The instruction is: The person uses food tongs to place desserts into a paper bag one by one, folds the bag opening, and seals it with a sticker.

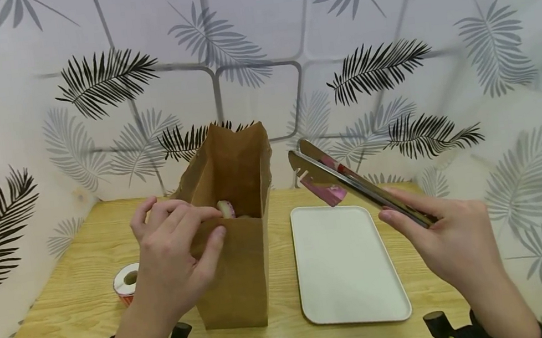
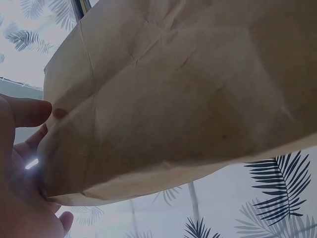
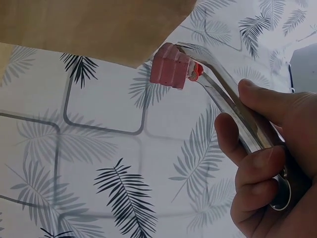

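My left hand (image 1: pixel 172 247) pinches the near rim of an upright, open brown paper bag (image 1: pixel 233 273), its thumb outside and fingers over the edge. Just inside the bag, a small pale round piece with a purplish edge (image 1: pixel 226 209) shows; what lies deeper is hidden. To the right, my right hand (image 1: pixel 451 235) grips metal tongs (image 1: pixel 363 186), which point up and left toward the bag. Between the tong tips is a pink layered cake piece (image 3: pixel 169 67), with a red-and-white strawberry-like bit (image 3: pixel 194 72) beside it. This piece hangs above the far end of a white tray (image 1: pixel 349 266).
Left of the bag, partly behind my left forearm, stands a roll of white labels or tape (image 1: pixel 125 280). Bag and tray rest on a light wooden table (image 1: pixel 67 315). A leaf-patterned curtain (image 1: pixel 256 37) surrounds the back and sides.
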A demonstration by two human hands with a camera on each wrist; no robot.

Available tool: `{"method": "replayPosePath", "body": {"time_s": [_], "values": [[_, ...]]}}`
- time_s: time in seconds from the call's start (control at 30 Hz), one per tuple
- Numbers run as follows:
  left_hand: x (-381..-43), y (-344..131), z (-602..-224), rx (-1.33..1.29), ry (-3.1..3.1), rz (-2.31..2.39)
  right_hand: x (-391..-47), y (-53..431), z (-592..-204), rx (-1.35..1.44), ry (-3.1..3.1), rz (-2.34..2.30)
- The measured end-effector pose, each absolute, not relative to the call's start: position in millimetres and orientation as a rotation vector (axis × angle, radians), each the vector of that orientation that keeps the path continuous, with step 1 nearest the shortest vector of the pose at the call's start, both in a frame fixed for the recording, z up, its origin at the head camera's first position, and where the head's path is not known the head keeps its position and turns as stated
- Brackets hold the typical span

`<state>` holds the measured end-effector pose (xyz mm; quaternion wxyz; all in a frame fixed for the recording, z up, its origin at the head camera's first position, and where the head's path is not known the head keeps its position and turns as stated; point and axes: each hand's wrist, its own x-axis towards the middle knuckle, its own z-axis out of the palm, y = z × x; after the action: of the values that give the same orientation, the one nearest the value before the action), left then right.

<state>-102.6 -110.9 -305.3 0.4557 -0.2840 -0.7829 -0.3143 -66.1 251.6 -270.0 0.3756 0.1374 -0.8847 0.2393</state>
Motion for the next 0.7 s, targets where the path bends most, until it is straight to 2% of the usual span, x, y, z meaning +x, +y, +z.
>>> {"method": "replayPosePath", "body": {"time_s": [0.7], "values": [[-101, -114, -309, -0.745, -1.94, -0.786, -72, 205, -244, 0.532, -2.151, 0.649]]}}
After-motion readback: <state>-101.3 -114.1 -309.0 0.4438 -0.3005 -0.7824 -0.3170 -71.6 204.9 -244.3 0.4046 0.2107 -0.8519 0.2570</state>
